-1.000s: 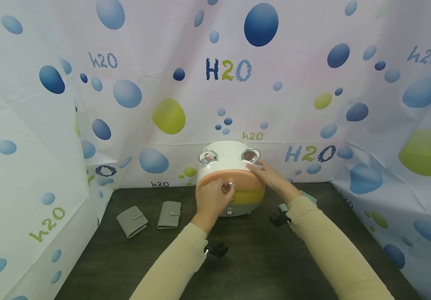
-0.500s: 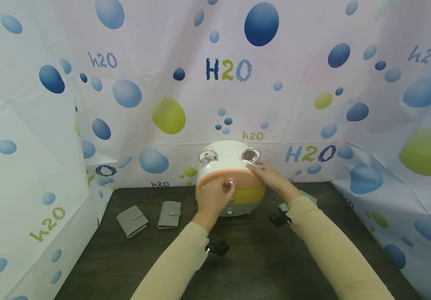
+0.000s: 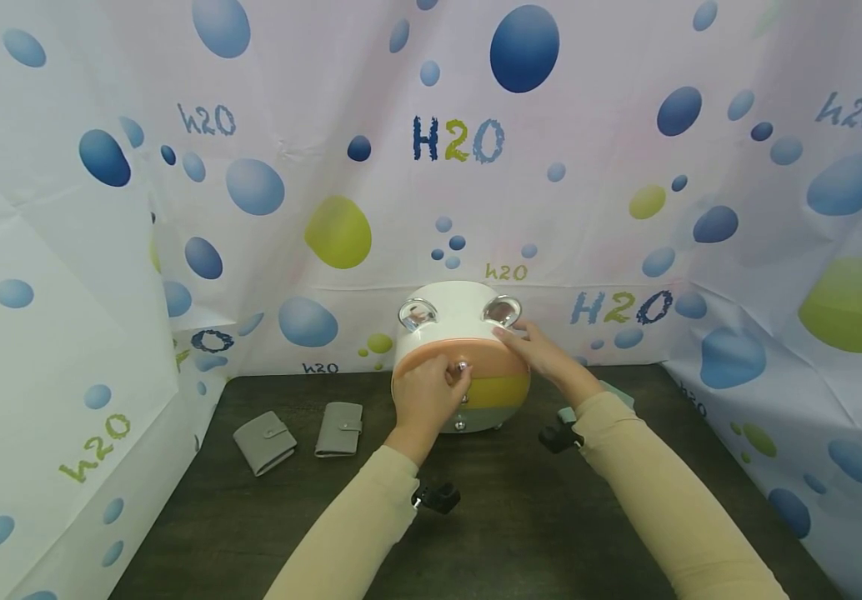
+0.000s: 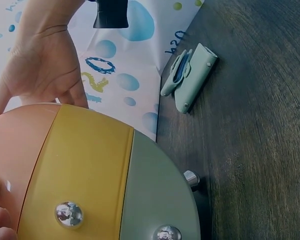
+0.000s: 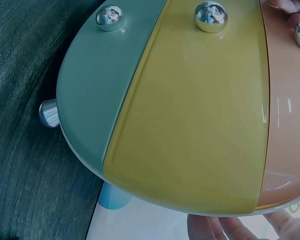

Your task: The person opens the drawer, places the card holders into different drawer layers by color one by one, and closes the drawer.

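A small round-fronted drawer box [image 3: 455, 308] with a white body and two silver ear-like rings stands at the back middle of the table. Its front has an orange drawer [image 3: 491, 360], a yellow drawer [image 4: 85, 160] and a green drawer [image 5: 97, 85], all flush, each with a shiny silver knob. My left hand [image 3: 426, 400] pinches the top knob [image 3: 463, 367] on the orange drawer, covering part of that front. Against the box's right side rests my right hand [image 3: 548, 357], fingers extended along the white wall, as the left wrist view also shows.
Two grey wallets, one tilted [image 3: 264, 443] and one straighter [image 3: 338, 430], lie left of the box on the dark table [image 3: 506, 533]. A pale green wallet [image 4: 192, 80] lies beyond the right wrist. A patterned curtain [image 3: 588, 250] closes off the back and sides.
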Action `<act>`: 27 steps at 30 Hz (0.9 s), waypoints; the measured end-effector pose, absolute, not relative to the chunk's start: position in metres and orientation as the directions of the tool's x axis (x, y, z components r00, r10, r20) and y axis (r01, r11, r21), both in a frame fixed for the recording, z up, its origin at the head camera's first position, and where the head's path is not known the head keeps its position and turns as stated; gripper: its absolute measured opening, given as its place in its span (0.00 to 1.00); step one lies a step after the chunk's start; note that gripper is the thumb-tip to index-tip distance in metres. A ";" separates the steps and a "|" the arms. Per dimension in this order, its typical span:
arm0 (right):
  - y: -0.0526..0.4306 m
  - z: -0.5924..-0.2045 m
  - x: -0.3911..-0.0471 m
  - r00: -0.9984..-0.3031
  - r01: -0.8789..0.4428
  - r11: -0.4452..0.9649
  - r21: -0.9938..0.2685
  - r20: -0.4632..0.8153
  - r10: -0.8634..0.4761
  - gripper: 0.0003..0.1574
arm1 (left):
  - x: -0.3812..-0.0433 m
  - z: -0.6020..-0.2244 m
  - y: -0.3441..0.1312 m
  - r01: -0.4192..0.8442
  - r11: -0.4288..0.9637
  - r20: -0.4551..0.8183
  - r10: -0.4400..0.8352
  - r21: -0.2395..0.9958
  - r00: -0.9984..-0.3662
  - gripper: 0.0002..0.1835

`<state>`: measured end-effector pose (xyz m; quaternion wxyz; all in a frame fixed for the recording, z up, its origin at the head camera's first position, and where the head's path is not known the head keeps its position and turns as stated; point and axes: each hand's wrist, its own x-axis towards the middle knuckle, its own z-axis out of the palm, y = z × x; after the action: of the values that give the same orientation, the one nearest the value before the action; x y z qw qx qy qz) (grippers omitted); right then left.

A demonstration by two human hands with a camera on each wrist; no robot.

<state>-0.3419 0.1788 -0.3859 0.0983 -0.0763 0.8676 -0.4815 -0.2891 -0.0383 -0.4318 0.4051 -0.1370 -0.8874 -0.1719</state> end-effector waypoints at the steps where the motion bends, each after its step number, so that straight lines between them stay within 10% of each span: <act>1: 0.179 -0.386 -0.342 -0.969 -0.037 0.526 -0.850 -0.098 -0.226 0.61 | -0.289 -0.432 -0.038 0.382 0.904 0.766 0.103 0.194 -0.634 0.17; 27: 0.180 -0.386 -0.341 -0.970 -0.038 0.540 -0.841 -0.100 -0.224 0.62 | -0.286 -0.433 -0.039 0.393 0.877 0.700 0.096 0.277 -0.708 0.15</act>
<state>-0.3405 0.1801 -0.3861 0.0980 -0.0750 0.8719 -0.4739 -0.2862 -0.0392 -0.4330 0.3575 -0.1356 -0.9003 -0.2079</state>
